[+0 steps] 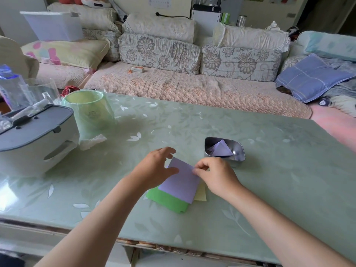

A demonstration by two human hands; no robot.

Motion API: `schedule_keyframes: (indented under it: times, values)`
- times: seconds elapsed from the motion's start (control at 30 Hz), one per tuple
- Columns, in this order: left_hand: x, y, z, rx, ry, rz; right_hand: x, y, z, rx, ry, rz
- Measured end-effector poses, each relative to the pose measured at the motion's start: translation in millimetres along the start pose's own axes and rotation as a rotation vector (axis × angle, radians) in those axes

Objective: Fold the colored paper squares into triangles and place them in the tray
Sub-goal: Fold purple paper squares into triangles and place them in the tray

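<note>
**Pinching the purple sheet at its right corner**

My right hand (213, 174) has thumb and forefinger closed in a pinch on the right corner of the purple paper square (181, 182), the other fingers curled in behind. My left hand (156, 168) is loosely spread over the sheet's left side. Its thumb lies along that edge and its fingers arch above the far corner, gripping nothing. The sheet is unfolded and sits between my hands on top of a green sheet (169, 201) and a yellow sheet (201, 193). The stack lies toward the near edge of the table (269, 170), about midway along it. Both forearms reach in from the near edge, wrists angled toward each other. Just beyond my right knuckles stands the metal tray (238, 153), with a folded purple triangle (221, 149) inside it.
</note>
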State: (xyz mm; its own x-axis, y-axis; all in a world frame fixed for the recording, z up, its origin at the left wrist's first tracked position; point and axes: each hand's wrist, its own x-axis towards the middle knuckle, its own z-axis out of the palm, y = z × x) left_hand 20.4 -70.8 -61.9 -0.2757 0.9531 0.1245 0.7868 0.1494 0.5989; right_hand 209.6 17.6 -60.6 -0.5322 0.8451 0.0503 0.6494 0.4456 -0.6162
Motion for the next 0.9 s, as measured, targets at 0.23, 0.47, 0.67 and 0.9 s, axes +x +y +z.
schedule_keyframes:
  times: [0.23, 0.47, 0.67, 0.9]
  values:
    - [11.1, 33.8, 20.5, -0.125, 0.038, -0.031, -11.0, 33.1, -31.4, 0.247, 0.019, 0.026]
    - [24.3, 53.0, 42.6, -0.229, 0.031, -0.078, -24.6, 62.5, -53.5, -0.094, 0.01, -0.289]
    - [31.4, 63.4, 57.8, -0.391, -0.028, -0.22, -29.3, 75.5, -55.8, -0.294, 0.026, -0.505]
    - [29.8, 81.4, 67.7, -0.19, -0.103, -0.058, -26.1, 88.3, -62.3, -0.121, 0.086, -0.415]
